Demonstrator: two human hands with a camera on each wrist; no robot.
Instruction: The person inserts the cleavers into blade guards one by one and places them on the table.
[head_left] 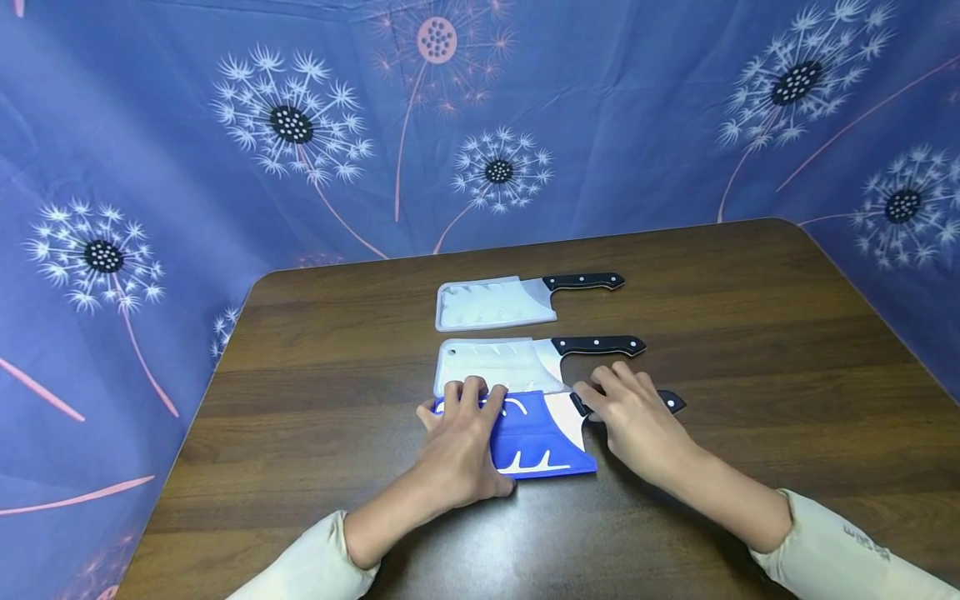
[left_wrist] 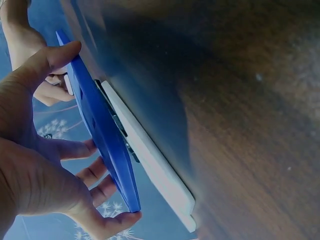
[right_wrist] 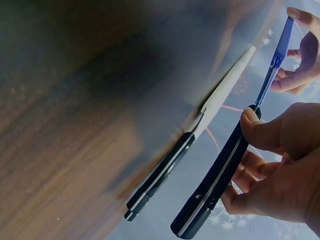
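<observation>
My left hand grips a blue blade cover across its width, thumb on the near edge and fingers over the far edge. Out of the cover's right end comes the bare part of a cleaver. Its black riveted handle is held by my right hand, thumb on one side and fingers on the other. Both wrist views show cover and handle raised off the table. Just behind lies a second cleaver in a white cover, its near edge partly hidden by the blue one.
A third cleaver in a white cover lies farther back, its black handle pointing right like the others. All are over a brown wooden table. Behind its far edge hangs a blue cloth with dandelion prints.
</observation>
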